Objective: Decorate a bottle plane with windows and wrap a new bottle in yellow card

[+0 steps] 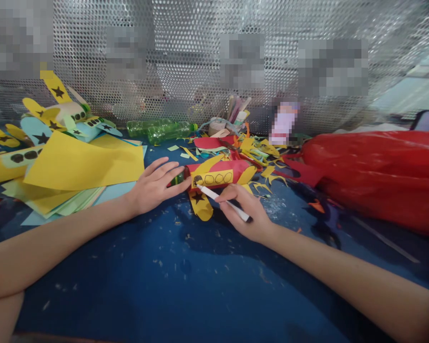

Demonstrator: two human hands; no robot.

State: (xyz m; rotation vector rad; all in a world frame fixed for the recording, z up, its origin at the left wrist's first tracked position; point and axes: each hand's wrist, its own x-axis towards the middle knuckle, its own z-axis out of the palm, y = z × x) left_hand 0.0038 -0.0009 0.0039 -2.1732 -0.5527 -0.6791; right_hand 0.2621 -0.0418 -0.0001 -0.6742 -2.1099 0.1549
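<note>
A toy airplane [241, 166] made from a bottle wrapped in red paper lies on the blue table, with yellow wings and a yellow strip of drawn ovals. The leftmost oval is partly filled in black, and a black star marks the near wing [201, 206]. My left hand [160, 185] holds the plane's green bottle end between thumb and fingers. In my right hand [246, 213] is a white marker [223, 202], pinched like a pen, its tip on the strip at the leftmost oval.
Yellow, green and blue paper sheets [86, 162] are stacked at left, beside finished-looking toy airplanes [66, 112]. Green bottles [168, 131], a pot of pens [218, 126] and paper scraps [257, 150] lie behind. A red plastic bag [375, 176] fills the right, near a perforated metal screen [186, 62].
</note>
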